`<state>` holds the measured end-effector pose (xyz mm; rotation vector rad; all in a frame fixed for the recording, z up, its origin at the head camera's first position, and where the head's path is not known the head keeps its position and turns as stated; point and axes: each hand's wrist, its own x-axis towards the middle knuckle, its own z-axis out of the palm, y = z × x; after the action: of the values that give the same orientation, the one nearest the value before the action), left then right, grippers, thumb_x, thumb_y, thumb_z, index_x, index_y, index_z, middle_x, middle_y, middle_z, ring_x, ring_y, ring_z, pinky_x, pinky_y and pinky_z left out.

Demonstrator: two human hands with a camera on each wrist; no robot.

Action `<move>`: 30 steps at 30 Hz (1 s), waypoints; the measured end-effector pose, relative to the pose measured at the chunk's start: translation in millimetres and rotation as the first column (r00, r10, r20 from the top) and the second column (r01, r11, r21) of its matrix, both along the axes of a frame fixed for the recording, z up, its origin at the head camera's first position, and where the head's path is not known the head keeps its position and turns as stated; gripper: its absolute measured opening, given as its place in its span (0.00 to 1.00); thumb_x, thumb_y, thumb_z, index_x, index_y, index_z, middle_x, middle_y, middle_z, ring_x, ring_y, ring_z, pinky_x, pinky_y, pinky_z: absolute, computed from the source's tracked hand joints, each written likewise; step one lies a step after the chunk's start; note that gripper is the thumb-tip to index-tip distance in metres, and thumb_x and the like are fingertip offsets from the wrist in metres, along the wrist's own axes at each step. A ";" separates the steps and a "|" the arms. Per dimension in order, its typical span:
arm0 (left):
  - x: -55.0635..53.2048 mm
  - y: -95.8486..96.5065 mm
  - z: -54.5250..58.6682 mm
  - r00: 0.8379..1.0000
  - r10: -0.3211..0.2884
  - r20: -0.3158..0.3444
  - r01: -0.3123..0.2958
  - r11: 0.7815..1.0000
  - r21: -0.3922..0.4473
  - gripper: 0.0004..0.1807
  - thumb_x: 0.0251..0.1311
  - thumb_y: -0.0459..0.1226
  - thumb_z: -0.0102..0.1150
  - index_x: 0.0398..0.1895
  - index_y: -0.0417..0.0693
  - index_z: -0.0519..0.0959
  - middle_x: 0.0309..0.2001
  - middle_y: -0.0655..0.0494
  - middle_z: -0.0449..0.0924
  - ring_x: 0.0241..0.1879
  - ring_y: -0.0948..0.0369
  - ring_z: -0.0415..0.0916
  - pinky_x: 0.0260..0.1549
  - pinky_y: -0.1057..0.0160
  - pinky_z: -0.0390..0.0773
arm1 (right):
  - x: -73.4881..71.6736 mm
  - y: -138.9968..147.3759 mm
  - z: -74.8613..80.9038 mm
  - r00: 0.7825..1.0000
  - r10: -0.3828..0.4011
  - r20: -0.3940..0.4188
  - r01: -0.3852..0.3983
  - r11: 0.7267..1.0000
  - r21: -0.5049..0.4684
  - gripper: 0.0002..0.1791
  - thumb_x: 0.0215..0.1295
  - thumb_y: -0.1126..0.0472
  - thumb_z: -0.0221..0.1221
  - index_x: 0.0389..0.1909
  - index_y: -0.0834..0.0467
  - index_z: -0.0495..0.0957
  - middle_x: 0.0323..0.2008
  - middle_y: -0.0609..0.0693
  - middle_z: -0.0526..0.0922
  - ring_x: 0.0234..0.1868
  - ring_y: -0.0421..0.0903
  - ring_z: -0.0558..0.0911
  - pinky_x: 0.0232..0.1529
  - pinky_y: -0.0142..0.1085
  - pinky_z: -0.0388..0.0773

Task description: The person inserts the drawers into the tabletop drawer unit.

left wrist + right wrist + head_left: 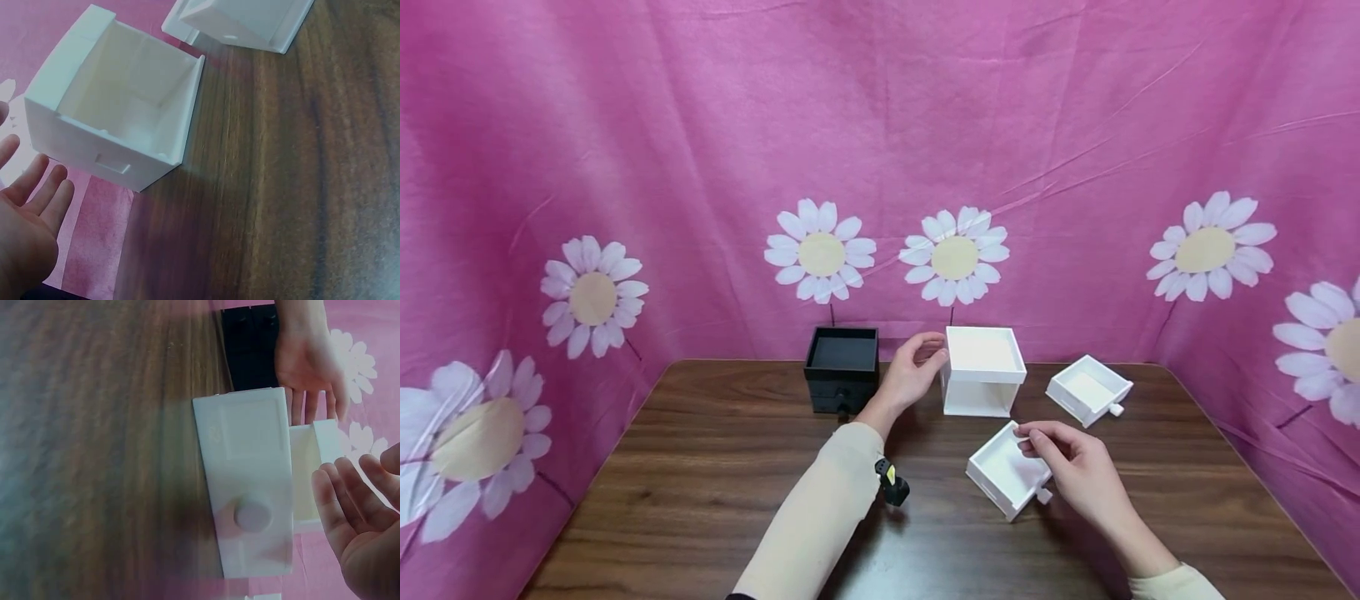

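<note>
A white box (985, 377) with an open front and a shallow tray-like top stands at the back of the table. My left hand (910, 371) is at its left side, fingers loosely bent; in the left wrist view the fingertips lie just beside the box's side wall (94, 147). Closer to me lies a white drawer (1000, 467) on the wood, turned at an angle. Over its right back corner hovers my right hand (1078, 467), thumb and fingers relaxed. The right wrist view shows the drawer front with its round knob (252, 514), and the fingers (353, 487) apart from it.
Another white drawer (1086, 392) with a knob sits at the back right. Left of my left hand stands a black box (842, 375) with knobbed drawers. A pink flowered curtain (880, 167) hangs behind and around the brown wooden table (715, 467).
</note>
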<state>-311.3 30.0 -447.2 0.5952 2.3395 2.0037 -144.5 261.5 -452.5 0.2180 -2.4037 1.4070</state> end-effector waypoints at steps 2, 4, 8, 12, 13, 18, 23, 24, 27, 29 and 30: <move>-1.4 0.2 0.2 1.000 0.005 -0.002 -0.005 1.000 0.002 0.20 0.77 0.37 0.61 0.67 0.39 0.80 0.65 0.40 0.84 0.68 0.46 0.80 0.72 0.47 0.78 | 2.8 2.6 -1.9 1.000 -0.009 0.007 0.009 1.000 0.004 0.10 0.80 0.69 0.58 0.49 0.64 0.89 0.40 0.41 0.93 0.37 0.31 0.88 0.40 0.24 0.86; -2.3 0.6 -0.2 1.000 0.008 0.003 -0.008 1.000 0.002 0.20 0.77 0.38 0.61 0.67 0.40 0.80 0.65 0.40 0.84 0.68 0.46 0.80 0.72 0.47 0.78 | 5.2 5.2 -4.5 1.000 -0.018 0.012 0.017 1.000 0.006 0.10 0.79 0.69 0.59 0.49 0.63 0.89 0.39 0.39 0.92 0.37 0.30 0.88 0.39 0.24 0.86; -4.0 2.2 -0.7 1.000 -0.004 0.017 0.004 1.000 -0.004 0.21 0.77 0.38 0.62 0.68 0.40 0.80 0.65 0.41 0.84 0.68 0.46 0.81 0.73 0.48 0.78 | 10.0 9.7 -9.2 0.999 -0.035 0.009 0.035 0.999 0.007 0.10 0.79 0.70 0.59 0.48 0.63 0.89 0.37 0.37 0.92 0.37 0.30 0.88 0.39 0.22 0.85; -5.2 4.1 0.3 1.000 -0.015 0.019 0.015 1.000 -0.008 0.22 0.77 0.39 0.62 0.69 0.41 0.79 0.66 0.41 0.83 0.68 0.46 0.80 0.73 0.48 0.77 | 14.4 12.8 -10.4 0.999 -0.045 -0.006 0.045 0.999 0.007 0.10 0.79 0.70 0.58 0.48 0.64 0.89 0.35 0.39 0.92 0.36 0.30 0.88 0.40 0.20 0.83; -5.8 4.7 0.4 1.000 -0.019 0.018 0.019 1.000 -0.006 0.23 0.77 0.38 0.62 0.70 0.41 0.78 0.66 0.41 0.83 0.68 0.46 0.80 0.73 0.48 0.77 | 15.5 13.7 -10.5 0.999 -0.046 -0.010 0.046 0.999 0.010 0.10 0.79 0.70 0.58 0.48 0.64 0.89 0.34 0.41 0.92 0.36 0.30 0.88 0.41 0.20 0.83; -8.7 7.2 -1.0 0.999 -0.035 0.020 0.035 0.999 0.001 0.23 0.77 0.38 0.62 0.71 0.42 0.78 0.67 0.40 0.81 0.70 0.46 0.78 0.74 0.48 0.76 | 21.6 16.7 -10.9 0.998 -0.063 -0.031 0.065 0.996 0.060 0.10 0.79 0.70 0.59 0.46 0.62 0.89 0.35 0.43 0.92 0.38 0.28 0.86 0.43 0.17 0.80; -11.1 9.6 -4.8 0.999 -0.029 0.040 0.029 1.000 0.002 0.23 0.76 0.40 0.62 0.71 0.45 0.79 0.70 0.41 0.79 0.71 0.45 0.76 0.75 0.46 0.75 | 25.7 18.7 -11.2 0.998 -0.061 -0.032 0.063 0.996 0.062 0.10 0.79 0.70 0.58 0.46 0.63 0.89 0.35 0.44 0.92 0.38 0.29 0.87 0.42 0.19 0.82; -11.1 10.2 -5.6 0.999 -0.027 0.047 0.027 1.000 0.003 0.23 0.76 0.41 0.62 0.71 0.47 0.79 0.70 0.42 0.79 0.72 0.45 0.76 0.75 0.46 0.75 | 26.2 19.7 -11.8 0.998 -0.059 -0.031 0.060 0.997 0.053 0.10 0.79 0.71 0.58 0.46 0.63 0.89 0.35 0.44 0.92 0.38 0.29 0.88 0.42 0.19 0.82; -11.3 12.8 -8.3 0.997 -0.028 0.066 0.027 1.000 0.015 0.23 0.76 0.40 0.62 0.71 0.48 0.79 0.72 0.42 0.78 0.73 0.45 0.76 0.74 0.46 0.76 | 27.6 23.1 -15.1 0.998 -0.051 -0.025 0.052 0.998 0.037 0.10 0.79 0.72 0.58 0.47 0.65 0.88 0.35 0.41 0.92 0.37 0.30 0.89 0.42 0.20 0.83; -10.9 14.2 -9.1 0.997 -0.027 0.073 0.025 0.999 0.024 0.23 0.76 0.40 0.62 0.71 0.48 0.79 0.72 0.42 0.78 0.73 0.45 0.75 0.74 0.47 0.76 | 28.4 25.2 -17.1 0.999 -0.051 -0.013 0.052 0.998 0.027 0.10 0.79 0.72 0.58 0.47 0.66 0.88 0.35 0.40 0.92 0.37 0.31 0.89 0.42 0.21 0.84; -10.8 14.7 -9.4 0.997 -0.025 0.074 0.023 0.999 0.027 0.23 0.76 0.39 0.62 0.71 0.48 0.79 0.71 0.42 0.78 0.73 0.45 0.75 0.74 0.47 0.76 | 28.8 26.0 -17.7 0.998 -0.055 -0.004 0.055 0.998 0.026 0.10 0.79 0.72 0.57 0.47 0.67 0.88 0.35 0.40 0.92 0.37 0.31 0.89 0.42 0.21 0.84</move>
<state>-322.1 44.8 -456.6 0.5375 2.2563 2.0129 -115.7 287.5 -470.2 0.1600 -2.4073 1.3509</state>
